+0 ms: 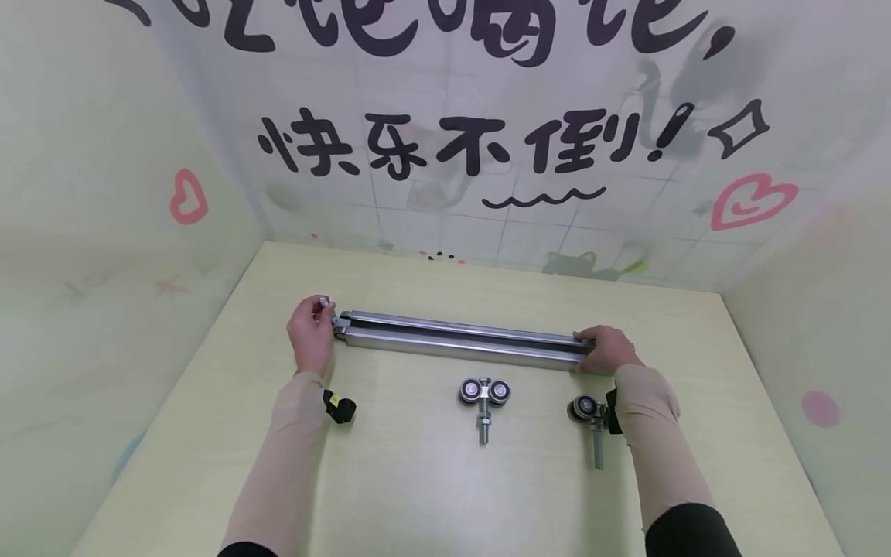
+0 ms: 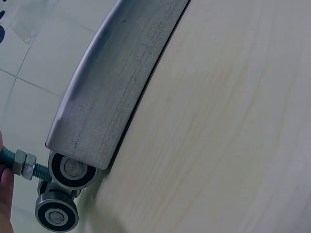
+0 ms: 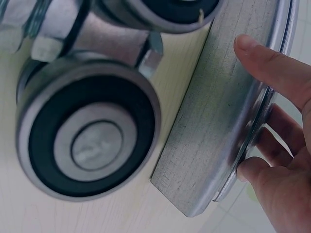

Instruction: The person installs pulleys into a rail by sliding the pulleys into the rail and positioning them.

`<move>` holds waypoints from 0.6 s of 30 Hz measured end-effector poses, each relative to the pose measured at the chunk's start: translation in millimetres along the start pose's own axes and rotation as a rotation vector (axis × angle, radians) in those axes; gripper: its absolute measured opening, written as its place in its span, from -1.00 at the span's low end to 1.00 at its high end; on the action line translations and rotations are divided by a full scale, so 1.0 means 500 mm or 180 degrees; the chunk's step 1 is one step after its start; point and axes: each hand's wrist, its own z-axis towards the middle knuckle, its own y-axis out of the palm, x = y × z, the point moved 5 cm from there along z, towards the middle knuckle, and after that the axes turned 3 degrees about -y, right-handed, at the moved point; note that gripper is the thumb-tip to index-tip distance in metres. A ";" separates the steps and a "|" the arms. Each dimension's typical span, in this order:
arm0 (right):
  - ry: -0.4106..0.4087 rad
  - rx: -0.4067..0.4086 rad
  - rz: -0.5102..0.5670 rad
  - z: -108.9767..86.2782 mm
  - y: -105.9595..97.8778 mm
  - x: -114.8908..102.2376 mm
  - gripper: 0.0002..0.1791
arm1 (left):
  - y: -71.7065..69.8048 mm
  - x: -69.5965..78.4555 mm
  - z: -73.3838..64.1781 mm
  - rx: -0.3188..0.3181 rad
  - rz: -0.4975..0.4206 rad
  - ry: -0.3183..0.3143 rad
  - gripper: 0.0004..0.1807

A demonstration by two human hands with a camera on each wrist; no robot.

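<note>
Metal roller (image 2: 56, 217): left wrist shows 2 nuts (image 2: 20, 162); head, the rail's (image 1: 452, 349) slot (image 1: 452, 333).

I wear a pale pinkish-beige sleeve (image 1: 274, 456) on my left arm, plain and close-fitting, its edge ending at the wrist. A matching sleeve (image 1: 657, 456) covers my right arm, creased and slightly bulging near its end. Toward seven o'clock, a black cuff (image 1: 247, 550) edges my left arm; between four and five o'clock, a wider black cuff (image 1: 692, 534) wraps the right. At my left wrist sits a small black device (image 1: 339, 408) with a yellow patch; a black block (image 1: 613, 411) sits at my right. My left fingers (image 2: 6, 196) and right fingers (image 3: 277, 70) are bare.
</note>
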 end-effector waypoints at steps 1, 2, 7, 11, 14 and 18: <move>0.0000 0.0003 0.0001 0.000 0.000 0.001 -0.29 | 0.002 0.001 0.000 -0.0002 0.0013 0.0017 -0.76; -0.0004 0.0005 0.0000 0.000 -0.001 0.001 -0.29 | 0.005 0.003 -0.001 -0.0003 0.0016 0.0033 -0.76; 0.0015 0.0002 0.0059 -0.001 -0.001 -0.002 -0.28 | 0.010 0.010 -0.008 -0.0070 -0.0051 0.0012 -0.75; 0.0019 -0.0006 0.0084 0.000 -0.003 -0.003 -0.29 | 0.016 0.015 -0.014 -0.0129 -0.0105 -0.0012 -0.75; 0.0014 -0.0015 0.0068 0.001 -0.003 -0.001 -0.29 | 0.022 0.017 -0.016 -0.0141 -0.0071 0.0035 -0.76; 0.0011 -0.0024 0.0067 0.002 -0.003 0.001 -0.29 | 0.030 0.023 -0.018 -0.0170 -0.0058 0.0106 -0.77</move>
